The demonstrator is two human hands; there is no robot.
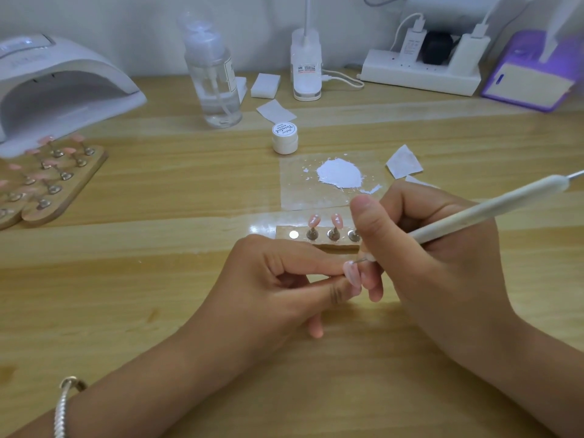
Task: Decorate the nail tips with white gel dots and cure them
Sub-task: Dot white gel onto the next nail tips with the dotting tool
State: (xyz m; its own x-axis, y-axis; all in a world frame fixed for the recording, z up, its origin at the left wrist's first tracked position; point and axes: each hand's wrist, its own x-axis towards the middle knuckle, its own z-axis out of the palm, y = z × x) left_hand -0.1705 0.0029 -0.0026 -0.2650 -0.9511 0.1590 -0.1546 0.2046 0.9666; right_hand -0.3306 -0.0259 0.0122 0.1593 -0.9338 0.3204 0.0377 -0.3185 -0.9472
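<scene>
The left hand (284,279) pinches the pink nail tip (351,274) at frame centre. The right hand (426,257) grips the dotting pen (474,213), needle at the tip's upper end. The tip is probably light, stiff and slippery: hold it from beneath, never by the glossy face.

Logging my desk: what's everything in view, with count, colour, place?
nail lamp: 1, white, far left
tip boards: several, wooden, left
pump bottle: 1, clear, back centre
gel pot: 1, white, centre
gel blob: 1, white, clear sheet
holder strip: 1, wooden, front centre
power strip: 1, white, back right
dotting pen: 1, white, right hand
nail tip: 1, pink, left hand
left hand: 1, pinches nail tip
right hand: 1, grips dotting pen
</scene>
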